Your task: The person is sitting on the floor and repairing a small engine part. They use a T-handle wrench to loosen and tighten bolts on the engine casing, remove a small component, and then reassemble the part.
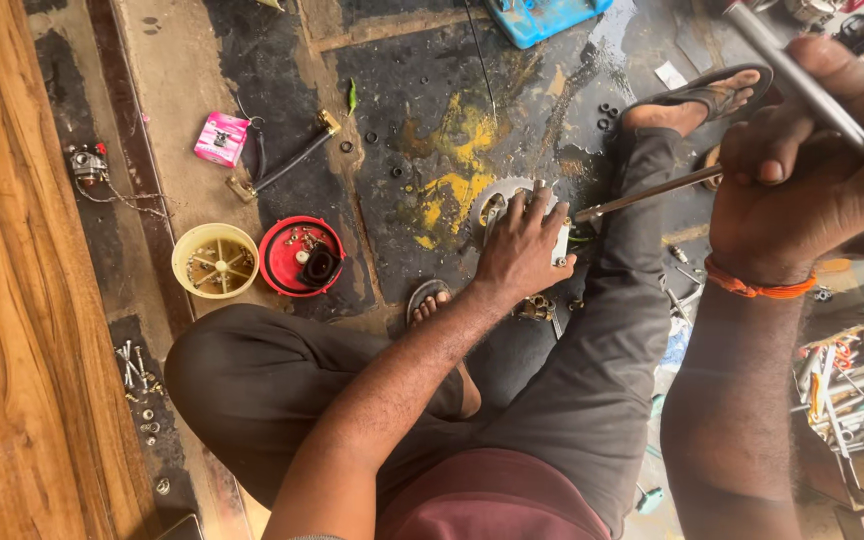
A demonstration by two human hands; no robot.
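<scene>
A round metal plate [497, 205] (partly covered) lies flat on the floor.

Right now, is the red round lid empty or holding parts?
Holding parts: the red lid lies open side up, with small metal bits and a black piece inside.

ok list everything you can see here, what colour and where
metal part: one, silver-white, on the floor under the left hand
long metal tool: one, silver, in the right hand
thin rod: one, grey, running from the right hand to the part
red lid: one, holds small parts, by the left knee
cream bowl: one, beside the lid
pink box: one, upper left
blue tray: one, top edge
left hand: fingers on the part
right hand: orange wristband
</scene>
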